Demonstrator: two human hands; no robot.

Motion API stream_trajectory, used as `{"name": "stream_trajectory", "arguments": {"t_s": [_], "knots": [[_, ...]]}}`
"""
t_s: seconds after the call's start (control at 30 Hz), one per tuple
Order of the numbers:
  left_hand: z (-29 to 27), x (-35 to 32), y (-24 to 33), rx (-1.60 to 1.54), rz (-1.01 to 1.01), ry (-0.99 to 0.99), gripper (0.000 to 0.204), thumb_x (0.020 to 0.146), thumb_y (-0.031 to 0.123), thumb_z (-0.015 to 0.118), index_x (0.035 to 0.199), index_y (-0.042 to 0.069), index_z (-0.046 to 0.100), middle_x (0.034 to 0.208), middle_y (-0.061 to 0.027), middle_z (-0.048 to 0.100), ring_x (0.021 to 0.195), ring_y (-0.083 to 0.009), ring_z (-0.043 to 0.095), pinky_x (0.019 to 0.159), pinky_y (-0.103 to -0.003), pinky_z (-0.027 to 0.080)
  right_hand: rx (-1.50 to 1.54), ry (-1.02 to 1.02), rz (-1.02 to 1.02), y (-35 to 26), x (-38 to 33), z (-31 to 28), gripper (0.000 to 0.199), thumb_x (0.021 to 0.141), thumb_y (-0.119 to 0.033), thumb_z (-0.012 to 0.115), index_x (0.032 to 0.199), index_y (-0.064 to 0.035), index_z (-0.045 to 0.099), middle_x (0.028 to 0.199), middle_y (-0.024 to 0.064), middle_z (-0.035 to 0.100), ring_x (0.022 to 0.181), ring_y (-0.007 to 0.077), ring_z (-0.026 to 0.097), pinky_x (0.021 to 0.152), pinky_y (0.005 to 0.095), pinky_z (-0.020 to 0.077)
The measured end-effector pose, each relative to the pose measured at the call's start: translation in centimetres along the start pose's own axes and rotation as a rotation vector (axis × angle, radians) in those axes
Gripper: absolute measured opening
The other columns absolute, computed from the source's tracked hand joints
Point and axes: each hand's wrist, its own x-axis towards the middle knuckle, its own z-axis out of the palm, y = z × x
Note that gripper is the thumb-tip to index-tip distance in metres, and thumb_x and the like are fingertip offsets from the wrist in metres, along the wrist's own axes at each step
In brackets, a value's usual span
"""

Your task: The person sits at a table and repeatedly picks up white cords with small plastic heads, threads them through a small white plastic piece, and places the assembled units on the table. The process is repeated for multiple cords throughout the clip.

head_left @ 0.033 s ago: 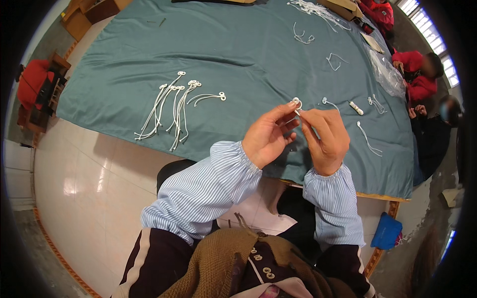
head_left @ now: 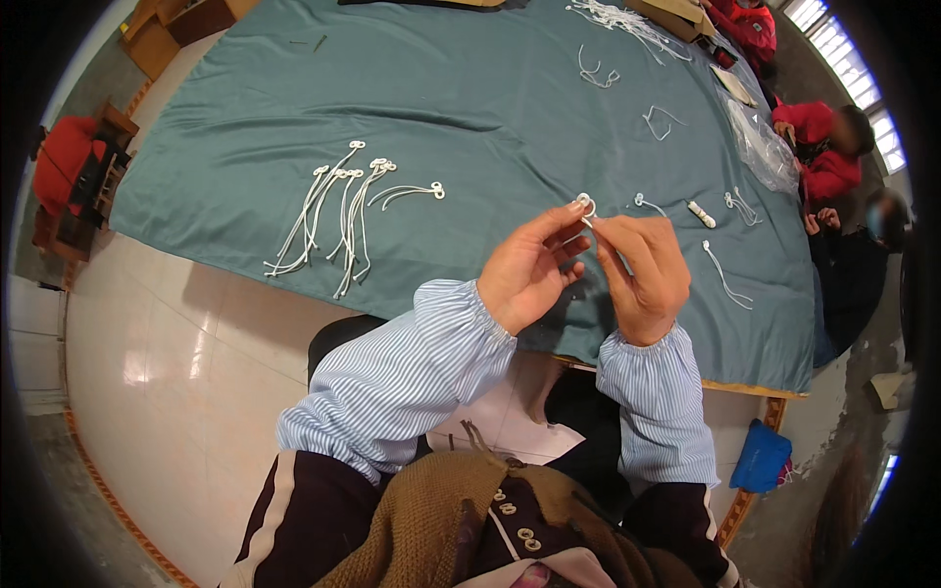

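Note:
My left hand (head_left: 529, 274) is closed in a pinch on a small white looped cord (head_left: 586, 203), held up over the near right part of the green cloth. Thumb and fingertips of my right hand (head_left: 644, 276) are also closed, gripping the same cord just beside the loop. My fingers partly cover it. Behind my right hand lies another looped cord piece (head_left: 640, 200). Farther right are a wound white cord bundle (head_left: 702, 215), a looped cord with several tails (head_left: 742, 206) and a single cord piece (head_left: 723, 277). To the left, several looped cords (head_left: 388, 167) lie in a group, one (head_left: 437, 190) slightly apart.
Green cloth (head_left: 470, 108) covers the table. Loose cords (head_left: 622, 24) lie by a cardboard box (head_left: 676, 15) at the far right, near a clear plastic bag (head_left: 763, 147). Co-workers in red (head_left: 812, 120) and dark clothes (head_left: 853, 279) sit along the right edge. A blue bag (head_left: 763, 458) hangs low right.

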Motion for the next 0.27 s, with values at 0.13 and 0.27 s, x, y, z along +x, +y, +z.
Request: {"name": "stream_trajectory", "arguments": {"t_s": [0.13, 0.27], "knots": [[0.1, -0.1, -0.2, 0.008, 0.018, -0.001, 0.017, 0.091, 0.030, 0.070, 0.100, 0.016, 0.068, 0.099, 0.0059, 0.062, 0.096, -0.0108, 0.052, 0.083, -0.031, 0.039, 0.047, 0.067, -0.087, 0.8, 0.0, 0.4, 0.028, 0.070, 0.007, 0.075, 0.096, -0.0012, 0.071, 0.090, 0.0083, 0.067, 0.080, 0.0238, 0.062, 0.067, 0.0314, 0.0504], [0.2, -0.3, -0.3, 0.057, 0.071, -0.008, 0.020, 0.090, 0.032, 0.071, 0.101, 0.016, 0.068, 0.101, 0.0050, 0.063, 0.099, -0.0112, 0.053, 0.084, -0.031, 0.039, 0.096, 0.080, -0.125, 1.3, -0.3, 0.6, 0.029, 0.070, 0.006, 0.075, 0.098, -0.0022, 0.072, 0.093, 0.0085, 0.068, 0.081, 0.0239, 0.063, 0.069, 0.0313, 0.0511]]}}
